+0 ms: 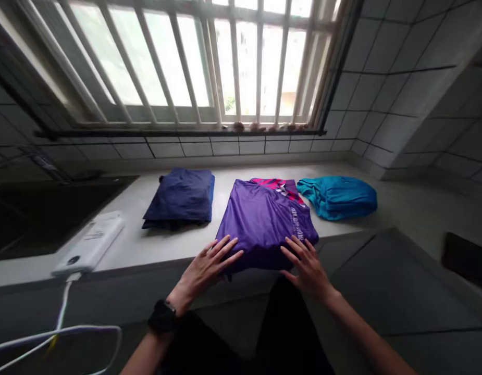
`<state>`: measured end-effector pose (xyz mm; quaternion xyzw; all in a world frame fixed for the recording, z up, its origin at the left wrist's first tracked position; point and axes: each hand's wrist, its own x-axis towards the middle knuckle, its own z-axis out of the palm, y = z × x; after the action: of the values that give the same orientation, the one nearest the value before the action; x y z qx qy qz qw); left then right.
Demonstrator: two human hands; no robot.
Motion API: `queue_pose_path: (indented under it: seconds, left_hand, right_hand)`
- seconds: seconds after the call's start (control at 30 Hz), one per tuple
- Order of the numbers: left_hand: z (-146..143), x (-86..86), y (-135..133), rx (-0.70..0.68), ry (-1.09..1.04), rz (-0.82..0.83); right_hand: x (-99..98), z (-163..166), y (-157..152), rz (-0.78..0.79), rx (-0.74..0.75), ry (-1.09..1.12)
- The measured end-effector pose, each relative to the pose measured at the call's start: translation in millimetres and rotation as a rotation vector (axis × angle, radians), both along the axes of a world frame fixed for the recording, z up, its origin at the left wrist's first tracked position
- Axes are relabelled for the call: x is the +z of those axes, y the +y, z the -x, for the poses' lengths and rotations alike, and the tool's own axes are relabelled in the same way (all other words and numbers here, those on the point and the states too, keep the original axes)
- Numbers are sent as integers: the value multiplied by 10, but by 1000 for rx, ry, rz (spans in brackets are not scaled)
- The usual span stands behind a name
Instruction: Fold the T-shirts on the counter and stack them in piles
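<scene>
A folded purple shirt with pale lettering along its right side lies at the counter's front edge, its near end hanging slightly over. Beneath its far side a pink and dark patterned cloth peeks out. My left hand rests on the shirt's near left corner, fingers spread. On the near right part, my right hand lies with its fingers apart. Left of the shirt sits a stack of folded dark blue clothes. To the right is a bundled teal garment.
A white power bank with a plugged-in white cable lies at the left, beside a dark sink. A black phone-like object is at the far right. Behind the pale counter stand a tiled wall and a barred window.
</scene>
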<state>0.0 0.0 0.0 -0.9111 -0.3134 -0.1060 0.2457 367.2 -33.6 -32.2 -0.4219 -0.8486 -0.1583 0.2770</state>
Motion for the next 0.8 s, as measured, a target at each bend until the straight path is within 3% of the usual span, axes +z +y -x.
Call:
queue_pose_path:
  seconds: [0.13, 0.27, 0.4, 0.53, 0.67, 0.8]
  left_hand:
    - [-55, 11, 4, 5, -17, -55]
    - [-67, 23, 26, -47, -115, -66]
    - [-66, 126, 52, -116, -276, 6]
    - [-124, 389, -19, -119, -342, 88]
    - [-266, 697, -165, -73, -115, 7]
    - [-391, 853, -190, -33, 75, -5]
  right_hand:
    - [-310, 119, 171, -100, -77, -19]
    - [-351, 163, 357, -248, -61, 48]
    - [-84, 90, 392, -266, 114, 185]
    - [310, -36, 276, -137, 194, 324]
    - [653, -148, 224, 28, 216, 365]
    - [848, -191, 321, 149, 255, 349]
